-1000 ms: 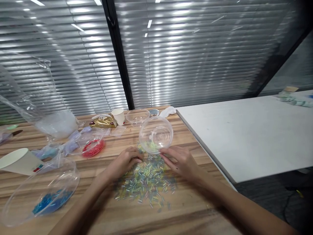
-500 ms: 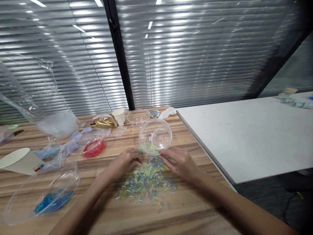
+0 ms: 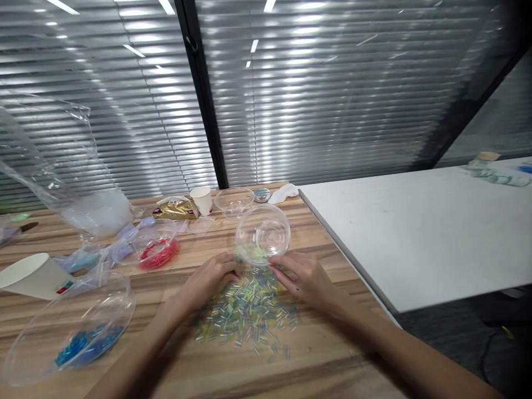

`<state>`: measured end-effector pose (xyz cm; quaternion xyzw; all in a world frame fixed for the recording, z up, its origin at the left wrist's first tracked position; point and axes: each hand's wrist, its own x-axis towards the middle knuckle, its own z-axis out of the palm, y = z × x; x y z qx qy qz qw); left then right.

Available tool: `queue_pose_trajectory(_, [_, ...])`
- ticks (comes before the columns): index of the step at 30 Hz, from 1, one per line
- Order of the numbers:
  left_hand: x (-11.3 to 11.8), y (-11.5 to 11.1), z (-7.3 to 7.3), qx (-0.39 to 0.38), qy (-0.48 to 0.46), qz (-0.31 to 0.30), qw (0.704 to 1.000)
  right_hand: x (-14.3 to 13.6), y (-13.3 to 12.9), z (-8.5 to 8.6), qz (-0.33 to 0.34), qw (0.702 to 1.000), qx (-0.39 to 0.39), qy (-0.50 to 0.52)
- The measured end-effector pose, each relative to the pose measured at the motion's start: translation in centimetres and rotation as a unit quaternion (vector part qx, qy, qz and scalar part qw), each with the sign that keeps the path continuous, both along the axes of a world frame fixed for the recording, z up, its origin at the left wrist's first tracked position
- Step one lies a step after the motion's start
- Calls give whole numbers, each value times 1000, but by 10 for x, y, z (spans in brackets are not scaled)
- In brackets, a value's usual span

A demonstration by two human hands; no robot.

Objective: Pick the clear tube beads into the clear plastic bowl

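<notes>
A clear round plastic bowl (image 3: 270, 235) is tipped on its side with its base away from me. My right hand (image 3: 305, 274) pinches its near rim between thumb and fingers. Some yellow-green pieces lie in the bowl's lower side. Below it, many short tube beads (image 3: 249, 310) in green, yellow and pale blue are spread in a loose pile on the wooden table (image 3: 332, 360). My left hand (image 3: 216, 277) rests at the pile's left edge, beside the bowl, its fingers curled in toward the thumb. Whatever its fingertips hold is hidden.
At the left are a bowl of blue beads (image 3: 85, 343), a tilted paper cup (image 3: 35, 274), red beads (image 3: 158, 254) in another bowl, and a plastic bag (image 3: 100, 210). A gold packet (image 3: 177, 209), upright cup (image 3: 202, 200) and clear bowl (image 3: 235, 200) stand behind. A white table (image 3: 407, 238) adjoins.
Little differs. The whole view has shifted slightly. Both hands and the tipped bowl keep nearly the same places over the beads.
</notes>
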<state>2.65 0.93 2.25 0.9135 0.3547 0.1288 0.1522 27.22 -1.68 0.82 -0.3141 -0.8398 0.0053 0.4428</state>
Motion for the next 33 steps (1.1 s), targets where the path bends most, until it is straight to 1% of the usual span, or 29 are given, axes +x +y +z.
queue_pose_trajectory(3, [1,-1,0,-8,-5,0,1000,0,0,-1,2,1000,-7,-3])
queue_pose_trajectory(9, [2,-1,-2,-20,-12,26,999,1,0,0,-3,1000,-4,-7])
queue_pose_trajectory(12, [1,0,0,-12,-45,31,998,0,0,-1,-4,1000,-5,-8])
queue_pose_trajectory(15, [2,-1,5,24,-120,46,991,-1,0,-2,-2,1000,-4,-9])
queue_pose_trajectory(18, [4,-2,11,94,-196,90,972,-2,-2,0,5,1000,4,-15])
queue_pose_trajectory(20, [5,-3,12,129,-222,111,960,-2,-3,2,17,1000,11,-19])
queue_pose_trajectory(22, [6,-3,10,140,-231,116,956,-3,-5,3,31,999,17,-19])
queue_pose_trajectory(27, [8,-5,4,128,-245,92,957,-4,-6,5,38,999,30,-11])
queue_pose_trajectory(30, [7,-5,8,117,-255,83,956,-3,-5,4,21,999,33,-11])
queue_pose_trajectory(31, [6,-5,11,104,-251,78,959,-3,-4,4,15,999,33,-8])
queue_pose_trajectory(33, [3,-4,16,54,-225,63,971,-2,-2,3,6,1000,31,0])
